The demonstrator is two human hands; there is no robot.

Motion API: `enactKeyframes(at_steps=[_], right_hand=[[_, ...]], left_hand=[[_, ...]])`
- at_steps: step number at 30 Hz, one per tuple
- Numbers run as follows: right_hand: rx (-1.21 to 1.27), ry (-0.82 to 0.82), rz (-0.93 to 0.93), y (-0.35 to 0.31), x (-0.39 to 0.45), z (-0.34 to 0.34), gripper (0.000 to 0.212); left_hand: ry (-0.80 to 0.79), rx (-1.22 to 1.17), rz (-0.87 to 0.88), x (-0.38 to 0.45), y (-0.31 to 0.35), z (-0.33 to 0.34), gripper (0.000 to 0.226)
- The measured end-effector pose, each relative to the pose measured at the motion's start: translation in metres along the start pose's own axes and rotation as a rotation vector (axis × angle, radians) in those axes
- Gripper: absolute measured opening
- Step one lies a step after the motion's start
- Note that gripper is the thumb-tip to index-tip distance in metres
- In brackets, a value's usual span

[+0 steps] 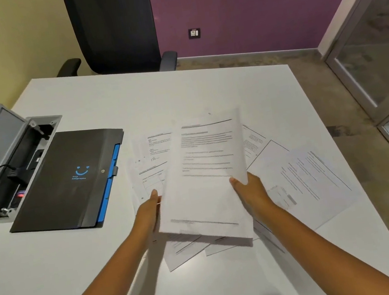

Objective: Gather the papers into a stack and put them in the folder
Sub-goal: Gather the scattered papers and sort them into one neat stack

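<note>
From the head view, the left hand gripped the left edge of a partly gathered sheaf of papers, thumb on top and fingers hidden underneath. The right hand gripped the sheaf's right edge the same way, thumb tip pressed on the top sheet. The sheaf was lifted clear of the counter, tilted up toward the camera, over the middle of the surface.

More loose sheets lay fanned beneath and around it, some spreading toward the counter's right edge, others poking out toward the near edge and toward the left behind the left hand. The black folder lay closed near the left edge, its blue tabs facing the papers, just beside an open cable box set into the counter.

Judging from this, gathering was only partly done and the folder not yet opened. The papers looked light, thin and floppy, apt to slide on one another and on the smooth counter; a grip on both long edges, with the bottom edges tapped square on the surface, would likely keep them aligned. Flat strays would probably need sliding toward an edge or lifting by a corner.

An office chair stood at the far edge.
</note>
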State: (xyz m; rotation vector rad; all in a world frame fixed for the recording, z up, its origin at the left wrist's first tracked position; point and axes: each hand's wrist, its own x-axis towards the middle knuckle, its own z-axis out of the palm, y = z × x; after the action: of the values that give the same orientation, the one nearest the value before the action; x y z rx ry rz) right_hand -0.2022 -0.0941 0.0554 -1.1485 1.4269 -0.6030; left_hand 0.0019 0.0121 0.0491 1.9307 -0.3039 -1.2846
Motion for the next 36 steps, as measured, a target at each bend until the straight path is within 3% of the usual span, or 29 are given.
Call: enactKeyframes(at_steps=[4, 7, 15, 19, 23, 28, 31, 36], right_hand=[[-0.123, -0.214, -0.022, -0.002, -0.005, 0.022, 0.036], [-0.190, -0.341, -0.018, 0.000, -0.003, 0.029, 0.035], [-0.485, -0.024, -0.028, 0.034, 0.021, -0.004, 0.023], [-0.621, -0.095, 0.030, 0.050, 0.028, -0.013, 0.009], [-0.640, -0.173, 0.062, 0.054, 0.029, -0.006, 0.012], [-0.650, -0.236, 0.036, 0.051, 0.024, 0.009, 0.037], [-0.623, -0.139, -0.055, 0.047, 0.023, 0.011, 0.014], [-0.541, 0.019, -0.097, 0.041, 0.022, -0.009, 0.026]], left_hand=[[0.083, 0.309, 0.149, -0.008, -0.004, -0.012, 0.041], [0.231, 0.265, 0.157, -0.001, -0.010, -0.033, 0.039], [0.375, 0.317, -0.013, 0.022, -0.045, -0.097, 0.037], [0.392, 0.337, -0.073, 0.028, -0.058, -0.111, 0.038], [0.511, 0.339, -0.035, 0.027, -0.065, -0.110, 0.038], [0.766, 0.418, 0.141, 0.018, -0.057, -0.085, 0.042], [0.714, 0.396, 0.275, 0.018, -0.050, -0.066, 0.038], [0.427, 0.340, 0.304, 0.021, -0.041, -0.037, 0.030]])
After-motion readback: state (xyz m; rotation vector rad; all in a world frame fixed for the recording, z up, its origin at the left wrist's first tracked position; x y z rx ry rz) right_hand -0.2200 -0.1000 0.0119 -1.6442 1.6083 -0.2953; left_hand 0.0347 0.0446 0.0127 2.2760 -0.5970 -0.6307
